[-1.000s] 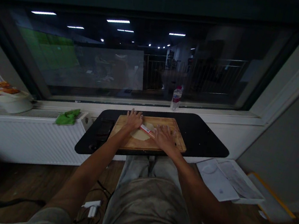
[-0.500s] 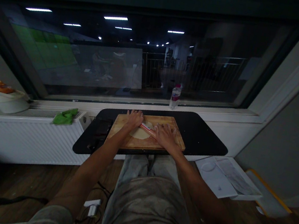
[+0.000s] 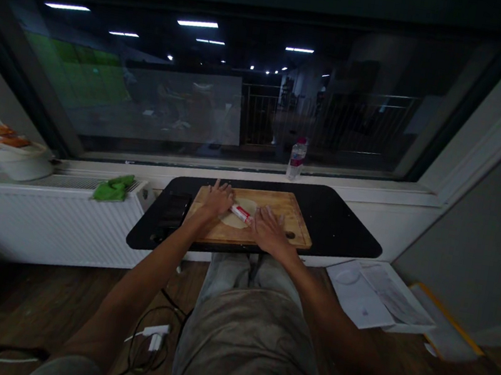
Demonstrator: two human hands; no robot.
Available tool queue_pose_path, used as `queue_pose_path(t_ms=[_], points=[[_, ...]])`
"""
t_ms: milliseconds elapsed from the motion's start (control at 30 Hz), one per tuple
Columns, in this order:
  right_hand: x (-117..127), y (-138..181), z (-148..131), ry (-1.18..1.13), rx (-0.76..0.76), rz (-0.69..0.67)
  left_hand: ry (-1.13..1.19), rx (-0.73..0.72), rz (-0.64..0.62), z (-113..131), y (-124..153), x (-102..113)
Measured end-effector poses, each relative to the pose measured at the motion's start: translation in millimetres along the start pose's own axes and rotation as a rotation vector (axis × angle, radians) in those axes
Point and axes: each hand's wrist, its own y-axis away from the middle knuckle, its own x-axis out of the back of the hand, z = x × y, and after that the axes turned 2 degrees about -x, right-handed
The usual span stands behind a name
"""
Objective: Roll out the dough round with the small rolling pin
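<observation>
A pale flat round of dough lies on a wooden cutting board. Across the dough, slanting down to the right, is a rolling pin with a red and white label facing up. My left hand covers the pin's far left end, its fingers stretched forward over it. Over the near right end rests my right hand, fingers laid forward and palm down. Both palms hide the ends of the pin.
The board sits on a black table against the windowsill. A water bottle stands on the sill. A dark object lies left of the board. A green cloth hangs on the radiator. Cables and a white adapter lie on the floor.
Both hands have shifted a little left with the rolling pin. The pin has turned, showing more of its label. A dark spot on the board, right of my right hand, now shows.
</observation>
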Motion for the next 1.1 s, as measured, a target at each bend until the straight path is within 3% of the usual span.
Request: queue_pose_path(t_ms=[167,300,500,733,833,967,1100], points=[[-1.3,3.6,-1.8,0.029,0.04,0.02,0.038,0.007,0.051,-6.0,11.2,-6.8],[-4.3,5.0,1.7,0.078,0.092,0.132,0.083,0.058,0.142,-5.3,20.7,-10.6],[-3.9,1.1,11.2,0.127,0.153,0.19,0.196,0.151,0.287,-0.1,24.0,-4.3],[18.0,-29.3,29.9,0.059,-0.13,0.246,0.154,0.208,0.4,13.2,35.5,11.8],[22.8,-39.3,39.7,0.044,-0.215,0.278,0.121,0.201,0.327,34.8,43.0,13.2],[18.0,-41.5,46.6,0.005,-0.258,0.31,0.077,0.146,0.01,66.9,50.7,11.8],[13.6,-38.8,46.6,-0.018,-0.244,0.302,0.013,0.076,-0.133,80.0,54.9,17.2]])
